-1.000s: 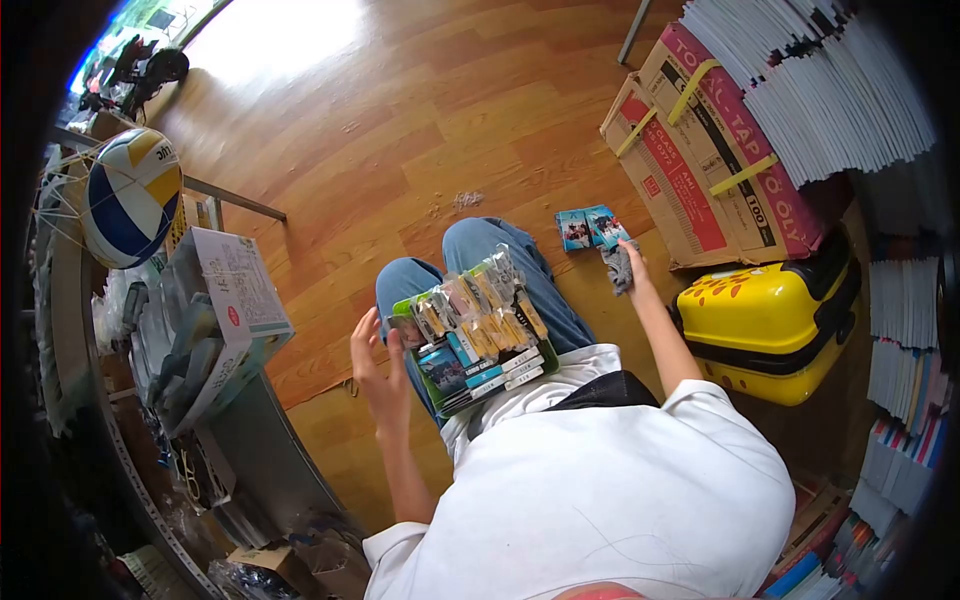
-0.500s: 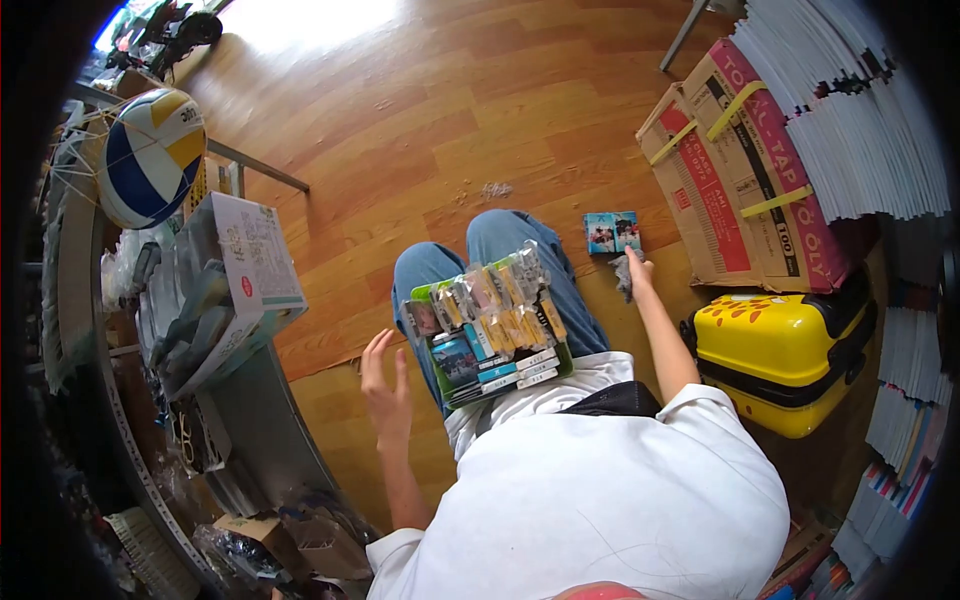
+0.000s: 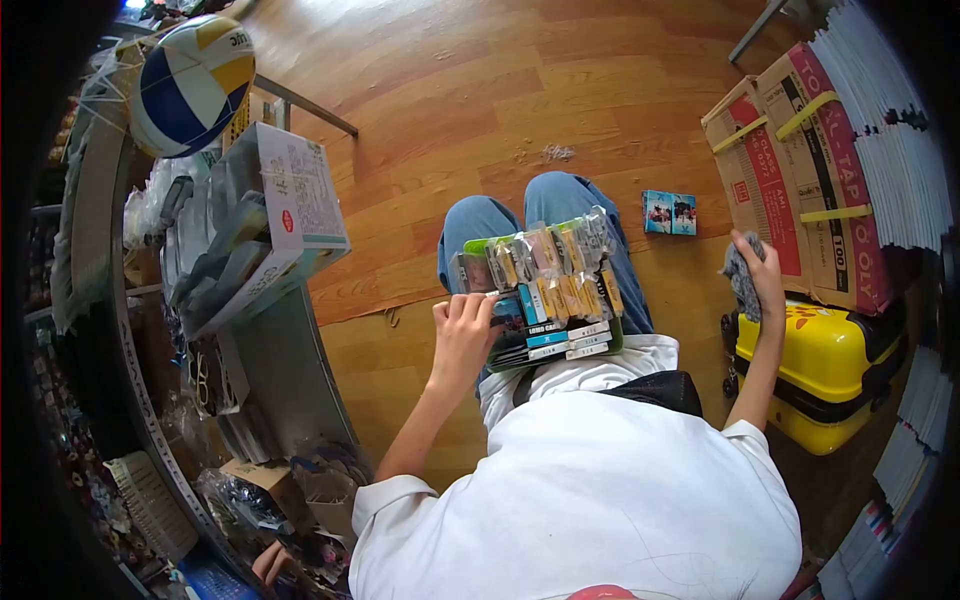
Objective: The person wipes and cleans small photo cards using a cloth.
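A green tray point(image 3: 612, 347) rests on my lap, filled with small card boxes point(image 3: 548, 338) and several clear-wrapped packets point(image 3: 560, 262). At its left edge, my left hand point(image 3: 463, 338) is bent with the fingers curled in, against a dark picture box point(image 3: 508, 318). What those fingers grip, if anything, is hidden. Out to the right, my right hand point(image 3: 766, 272) is closed around a crumpled grey cloth point(image 3: 742, 282), held above the floor near the carton. Two blue picture boxes point(image 3: 669, 213) lie side by side on the floor beyond my right knee.
On the right stand a strapped carton point(image 3: 800, 180), a yellow suitcase point(image 3: 800, 370) and stacks of paper books point(image 3: 895, 180). Shelving on the left carries a volleyball point(image 3: 192, 88) and a white box point(image 3: 300, 195) that juts outward. Scraps point(image 3: 557, 153) lie on the wooden floor.
My left hand has moved onto the tray's left edge, its fingers now curled. My right hand has drawn the cloth back from the blue boxes. The view has shifted.
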A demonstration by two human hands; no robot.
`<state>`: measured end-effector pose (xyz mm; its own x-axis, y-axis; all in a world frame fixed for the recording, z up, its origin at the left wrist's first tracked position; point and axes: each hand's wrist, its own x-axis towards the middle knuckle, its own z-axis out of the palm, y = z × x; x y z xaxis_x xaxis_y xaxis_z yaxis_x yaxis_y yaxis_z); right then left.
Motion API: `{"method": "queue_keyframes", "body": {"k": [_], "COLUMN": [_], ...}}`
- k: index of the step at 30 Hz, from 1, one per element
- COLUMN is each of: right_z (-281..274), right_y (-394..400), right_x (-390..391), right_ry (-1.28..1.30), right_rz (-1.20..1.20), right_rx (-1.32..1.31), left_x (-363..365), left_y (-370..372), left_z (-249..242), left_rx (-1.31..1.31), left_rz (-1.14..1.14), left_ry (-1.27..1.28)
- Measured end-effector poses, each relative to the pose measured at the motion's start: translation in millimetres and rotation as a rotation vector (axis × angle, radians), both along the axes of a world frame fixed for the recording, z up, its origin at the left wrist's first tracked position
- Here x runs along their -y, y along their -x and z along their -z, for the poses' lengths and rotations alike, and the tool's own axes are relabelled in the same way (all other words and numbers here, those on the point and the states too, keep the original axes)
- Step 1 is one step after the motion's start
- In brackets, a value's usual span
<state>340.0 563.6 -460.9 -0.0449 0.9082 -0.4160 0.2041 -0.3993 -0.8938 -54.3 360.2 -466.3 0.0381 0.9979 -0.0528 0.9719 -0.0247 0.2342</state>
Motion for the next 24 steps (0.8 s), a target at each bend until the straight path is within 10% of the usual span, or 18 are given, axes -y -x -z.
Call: {"method": "queue_keyframes", "body": {"k": [11, 15, 17, 19, 24], "right_z": [-40.3, -50.9, -62.9, -66.6, -52.2], "right_y": [209.6, 227.1, 237.0, 238.1, 233.0], "right_x": [14.0, 34.9, 40.3, 39.9, 47.4], "right_ry": [-0.251, -0.321, -0.568, -1.013, -0.595], "right_rz": [-0.775, -0.824, -0.779, -0.853, -1.148], "right_rx": [-0.447, -0.641, -0.607, -0.441, -0.732], "left_x": [31.1, 31.9, 23.2, 18.9, 9.9], "left_y": [-4.3, 6.4, 7.1, 7.7, -4.4], "left_z": [-10.1, -34.5, -44.3, -44.1, -45.0], "left_rx": [0.306, 0.817, 1.387, 1.405, 1.335], "left_rz": [-0.08, -0.494, -0.738, -0.682, -0.514], "left_ry": [-0.132, -0.245, -0.248, -0.192, -0.378]}}
